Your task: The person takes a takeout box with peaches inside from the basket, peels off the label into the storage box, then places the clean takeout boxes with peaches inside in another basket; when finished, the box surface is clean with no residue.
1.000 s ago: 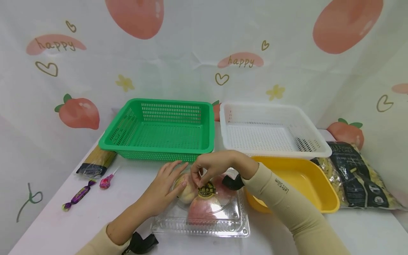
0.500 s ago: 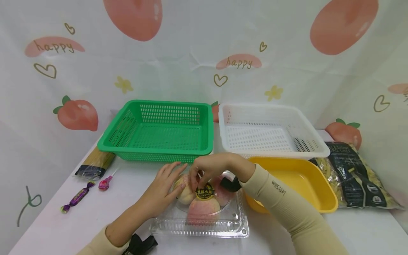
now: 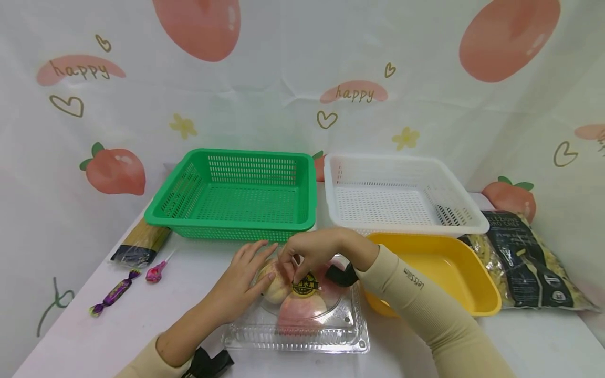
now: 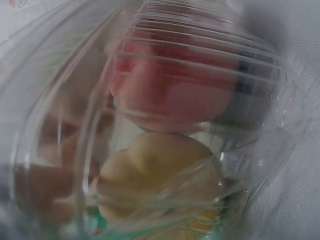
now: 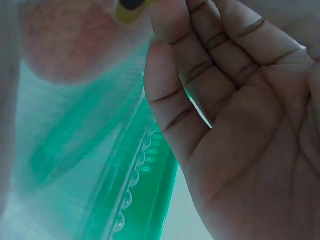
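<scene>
A clear plastic clamshell box point(image 3: 331, 336) holding peaches point(image 3: 302, 312) stands at the front of the table. On its lid is a round black-and-gold sticker point(image 3: 306, 287). My right hand point(image 3: 315, 251) bends over the lid, thumb and fingertips pinching at the sticker's upper left edge; the exact contact is partly hidden. My left hand point(image 3: 241, 283) lies with spread fingers against the box's left side. In the left wrist view, a yellowish peach point(image 4: 155, 160) and a redder one point(image 4: 175, 95) show through the plastic. The right wrist view shows the sticker point(image 5: 131, 9) by my right fingertips.
Behind the box stand a green basket point(image 3: 231, 223) and a white basket point(image 3: 406, 228). To the right are a yellow basin point(image 3: 439, 268) and a pasta bag point(image 3: 534, 262). Spaghetti point(image 3: 146, 239), a lollipop point(image 3: 155, 273) and a wrapped candy point(image 3: 115, 294) lie left.
My right fingertips have shifted only slightly at the sticker's edge. The left hand keeps its place on the box. The whole head view has moved a little.
</scene>
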Tool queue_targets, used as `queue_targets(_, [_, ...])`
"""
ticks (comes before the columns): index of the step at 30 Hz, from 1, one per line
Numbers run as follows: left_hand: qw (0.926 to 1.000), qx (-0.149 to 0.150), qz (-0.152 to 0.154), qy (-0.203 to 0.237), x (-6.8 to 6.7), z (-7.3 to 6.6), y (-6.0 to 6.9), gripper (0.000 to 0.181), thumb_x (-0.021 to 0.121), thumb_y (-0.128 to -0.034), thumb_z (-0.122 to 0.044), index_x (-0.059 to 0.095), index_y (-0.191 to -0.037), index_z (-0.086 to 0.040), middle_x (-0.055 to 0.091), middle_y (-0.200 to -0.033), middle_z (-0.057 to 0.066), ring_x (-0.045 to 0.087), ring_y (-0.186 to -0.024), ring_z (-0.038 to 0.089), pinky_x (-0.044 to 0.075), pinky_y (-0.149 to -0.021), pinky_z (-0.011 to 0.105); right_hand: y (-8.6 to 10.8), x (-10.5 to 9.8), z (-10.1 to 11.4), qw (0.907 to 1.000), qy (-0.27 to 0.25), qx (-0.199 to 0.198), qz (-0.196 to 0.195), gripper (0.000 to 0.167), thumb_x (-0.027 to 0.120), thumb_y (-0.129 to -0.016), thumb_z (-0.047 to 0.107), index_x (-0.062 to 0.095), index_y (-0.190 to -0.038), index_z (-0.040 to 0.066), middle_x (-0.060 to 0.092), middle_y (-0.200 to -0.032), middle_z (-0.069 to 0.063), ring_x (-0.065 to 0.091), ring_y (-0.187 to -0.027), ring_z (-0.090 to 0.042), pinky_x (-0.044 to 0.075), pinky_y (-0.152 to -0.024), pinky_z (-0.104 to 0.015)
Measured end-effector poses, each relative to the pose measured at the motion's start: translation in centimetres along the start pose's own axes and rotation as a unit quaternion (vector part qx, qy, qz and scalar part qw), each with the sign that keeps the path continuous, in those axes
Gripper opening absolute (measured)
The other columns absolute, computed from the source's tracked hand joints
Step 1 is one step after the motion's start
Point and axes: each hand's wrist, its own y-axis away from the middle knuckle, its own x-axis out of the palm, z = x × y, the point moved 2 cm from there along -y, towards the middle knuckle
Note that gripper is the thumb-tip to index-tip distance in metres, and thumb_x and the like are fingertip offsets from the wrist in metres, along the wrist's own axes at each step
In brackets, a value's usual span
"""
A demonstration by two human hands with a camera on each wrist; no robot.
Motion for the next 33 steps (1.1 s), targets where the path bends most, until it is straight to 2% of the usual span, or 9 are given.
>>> queue_targets(4, [1.0, -0.005, 0.0, -0.002, -0.1, 0.0, 0.0, 0.053, 0.049, -0.0961, -0.034, 0.037, -0.144, -0.016, 0.035, -0.147, 0.01, 0.026, -0.136, 0.035, 0.035, -0.099, 0.062, 0.2, -0.1, 0.0, 0.9998, -0.017, -0.013, -0.002, 0.007, 0.071, -0.08, 0.008, 0.065, -0.078, 0.005, 0.065, -0.081, -0.001, 0.052, -0.077, 0.004, 0.05, -0.083, -0.024])
queue_targets(9, [0.9999, -0.006, -0.004, -0.007, -0.2, 0.0, 0.0, 0.052, 0.049, -0.0961, -0.035, 0.037, -0.144, -0.017, 0.036, -0.147, 0.01, 0.027, -0.136, 0.035, 0.036, -0.098, 0.062, 0.5, -0.3, 0.0, 0.9992, -0.032, -0.025, 0.003, 0.006, 0.069, -0.082, 0.006, 0.065, -0.079, 0.004, 0.066, -0.083, -0.003, 0.055, -0.081, 0.003, 0.048, -0.085, -0.018])
queue_targets(16, [1.0, -0.001, -0.001, -0.007, -0.1, 0.2, 0.0, 0.053, 0.05, -0.0958, -0.035, 0.036, -0.144, -0.016, 0.036, -0.146, 0.011, 0.027, -0.136, 0.036, 0.036, -0.099, 0.062, 1.0, -0.4, 0.1, 0.9993, -0.031, -0.02, 0.004, 0.005, 0.067, -0.083, 0.006, 0.065, -0.08, 0.004, 0.067, -0.085, -0.003, 0.056, -0.082, 0.002, 0.051, -0.083, -0.026])
queue_targets(22, [0.9998, 0.004, -0.009, -0.016, 0.0, 0.2, -0.1, 0.054, 0.052, -0.0952, -0.033, 0.037, -0.144, -0.016, 0.038, -0.144, 0.011, 0.03, -0.134, 0.037, 0.037, -0.097, 0.062, 1.6, -0.4, 0.1, 0.9989, -0.043, -0.02, -0.002, 0.005, 0.065, -0.085, 0.003, 0.063, -0.08, 0.003, 0.067, -0.089, -0.004, 0.056, -0.085, 0.001, 0.05, -0.084, -0.024])
queue_targets(29, [0.9998, 0.005, -0.008, -0.019, 0.1, 0.2, -0.2, 0.054, 0.052, -0.095, -0.034, 0.037, -0.144, -0.016, 0.038, -0.144, 0.011, 0.03, -0.134, 0.037, 0.038, -0.097, 0.061, 1.9, -0.4, 0.1, 0.9989, -0.043, -0.019, -0.002, 0.006, 0.065, -0.085, 0.005, 0.063, -0.08, 0.003, 0.066, -0.085, -0.003, 0.053, -0.081, 0.003, 0.051, -0.081, -0.022])
queue_targets(33, [0.9997, 0.008, -0.011, -0.023, 0.1, 0.3, -0.1, 0.054, 0.053, -0.0944, -0.033, 0.038, -0.143, -0.015, 0.039, -0.143, 0.011, 0.031, -0.133, 0.037, 0.038, -0.098, 0.06, 1.8, -0.3, 0.1, 0.9976, -0.068, -0.014, -0.005, 0.003, 0.064, -0.085, 0.003, 0.064, -0.084, 0.0, 0.067, -0.087, -0.007, 0.056, -0.084, 0.001, 0.051, -0.085, -0.025])
